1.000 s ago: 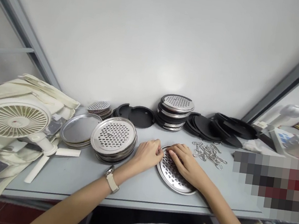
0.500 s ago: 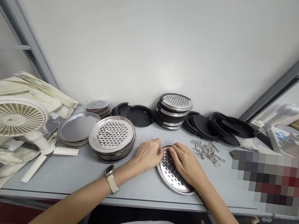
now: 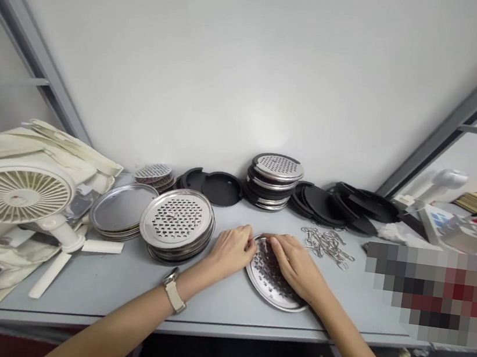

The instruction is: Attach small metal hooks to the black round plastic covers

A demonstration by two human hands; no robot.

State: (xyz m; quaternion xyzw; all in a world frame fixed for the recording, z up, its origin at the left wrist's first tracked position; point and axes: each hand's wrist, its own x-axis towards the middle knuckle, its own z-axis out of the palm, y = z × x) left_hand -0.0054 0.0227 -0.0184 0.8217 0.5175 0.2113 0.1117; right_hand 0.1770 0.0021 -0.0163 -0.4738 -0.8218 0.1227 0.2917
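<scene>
A round metal grater disc [image 3: 271,282], with raised cutting holes and a smooth rim, lies on the table in front of me. My left hand [image 3: 233,248] is closed, its curled fingertips pinched at the disc's left upper rim. A watch [image 3: 172,287] is on that wrist. Across the disc's upper right part lies my right hand [image 3: 294,268], fingers stretched flat over the holes towards the far rim. It covers much of the disc; its thumb's underside is hidden. To the left stands a stack of similar grater discs [image 3: 177,220], and beyond it a stack of plain metal discs [image 3: 123,207].
Black round holders [image 3: 222,188] lie along the wall, with a stack of discs in holders [image 3: 274,177] between them. Metal clips [image 3: 328,246] are piled right of my hand. A white fan [image 3: 16,196] and cream bag [image 3: 71,147] occupy the left side. A blurred patch covers the right.
The view has shifted slightly. The disc's holes catch the light differently, and the disc seems slightly turned or tilted. Both hands keep nearly the same places on it.
</scene>
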